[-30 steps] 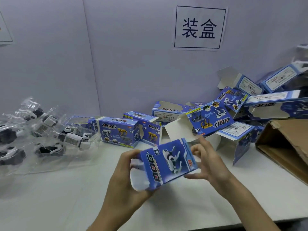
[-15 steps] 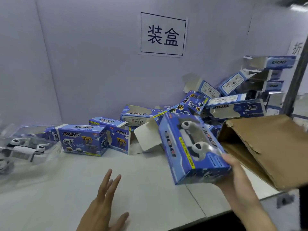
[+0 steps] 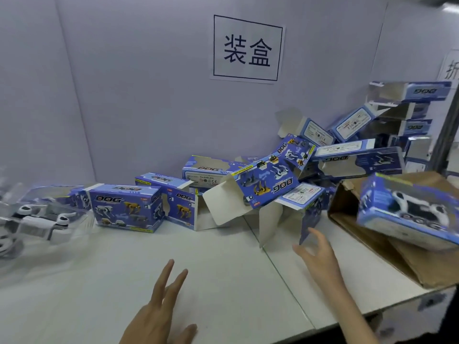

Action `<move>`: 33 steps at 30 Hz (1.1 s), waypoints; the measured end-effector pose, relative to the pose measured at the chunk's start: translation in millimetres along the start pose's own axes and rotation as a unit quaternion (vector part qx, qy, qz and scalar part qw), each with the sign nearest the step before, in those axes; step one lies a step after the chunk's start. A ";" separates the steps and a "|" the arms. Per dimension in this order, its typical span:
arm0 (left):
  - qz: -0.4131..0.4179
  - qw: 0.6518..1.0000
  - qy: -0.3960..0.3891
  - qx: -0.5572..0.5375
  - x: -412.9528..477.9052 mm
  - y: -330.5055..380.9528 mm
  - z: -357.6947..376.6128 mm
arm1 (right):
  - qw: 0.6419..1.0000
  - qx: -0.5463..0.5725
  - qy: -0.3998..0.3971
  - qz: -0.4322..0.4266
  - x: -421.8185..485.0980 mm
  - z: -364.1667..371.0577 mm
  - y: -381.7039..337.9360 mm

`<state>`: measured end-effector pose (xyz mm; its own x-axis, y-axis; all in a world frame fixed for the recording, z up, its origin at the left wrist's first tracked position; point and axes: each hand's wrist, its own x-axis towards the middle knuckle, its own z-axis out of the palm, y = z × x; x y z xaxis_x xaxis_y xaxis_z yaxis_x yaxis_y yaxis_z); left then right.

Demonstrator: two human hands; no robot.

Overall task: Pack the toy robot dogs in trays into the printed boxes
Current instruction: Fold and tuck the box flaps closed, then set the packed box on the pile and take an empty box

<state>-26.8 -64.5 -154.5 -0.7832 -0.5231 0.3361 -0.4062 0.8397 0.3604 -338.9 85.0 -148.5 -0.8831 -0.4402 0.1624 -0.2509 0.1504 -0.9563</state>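
A packed blue printed box [image 3: 407, 212], with a white toy dog behind its window, is blurred and tilted in the air at the mouth of the brown carton [image 3: 409, 259] on the right. No hand touches it. My right hand [image 3: 319, 256] hovers left of the carton, empty, fingers spread. My left hand [image 3: 161, 311] is low over the white table [image 3: 99, 281], open and empty. Several blue printed boxes [image 3: 124, 207] with open flaps stand and lie along the back wall. White toy dogs in clear trays [image 3: 37, 219] lie at the far left.
A paper sign with two characters [image 3: 247, 48] hangs on the grey back wall. More blue boxes [image 3: 409, 105] are stacked at the far right beside a dark post. The table's front edge runs close below my right forearm.
My right hand has let go of the packed box, which has moved right into the carton's mouth. The hand has drawn back left. My left hand stays open over the table.
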 end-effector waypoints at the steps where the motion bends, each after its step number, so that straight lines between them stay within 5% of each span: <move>1: -0.025 1.000 -0.008 0.002 -2.1 -5.0 3.5 | 0.999 0.003 0.039 0.005 1.8 5.0 -1.2; 5: -0.045 0.997 -0.044 0.049 -6.5 -1.1 2.4 | 0.997 -0.010 0.079 0.003 23.6 22.1 -11.7; 13: -0.026 1.000 0.002 0.018 -9.8 -3.5 5.3 | 0.973 -0.031 0.204 -0.105 16.6 31.5 -33.0; 16: -0.018 0.999 0.002 0.028 -12.1 -4.8 5.4 | 0.966 0.000 0.195 -0.168 -11.2 29.6 -43.5; 21: -0.046 0.993 -0.006 -0.107 -18.7 0.8 -5.8 | 0.968 0.036 0.156 -0.192 -52.8 40.7 -83.5; 25: -0.155 0.924 0.012 -0.350 -21.2 13.1 -17.7 | 0.966 0.071 0.152 -0.196 -86.9 69.5 -103.4; 30: -0.230 0.840 0.120 -0.476 -18.2 34.5 -16.2 | 0.943 0.237 0.142 -0.187 -127.1 98.0 -97.1; 33: -0.248 0.803 0.227 -0.491 -14.3 26.0 -24.4 | 0.928 0.322 0.056 -0.177 -146.4 107.2 -84.3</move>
<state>-14.7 -38.8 -128.7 -0.2968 -0.9446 0.1404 0.1267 0.1068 0.9862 -145.9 41.8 -117.7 -0.8354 -0.2606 0.4839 -0.2764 -0.5617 -0.7798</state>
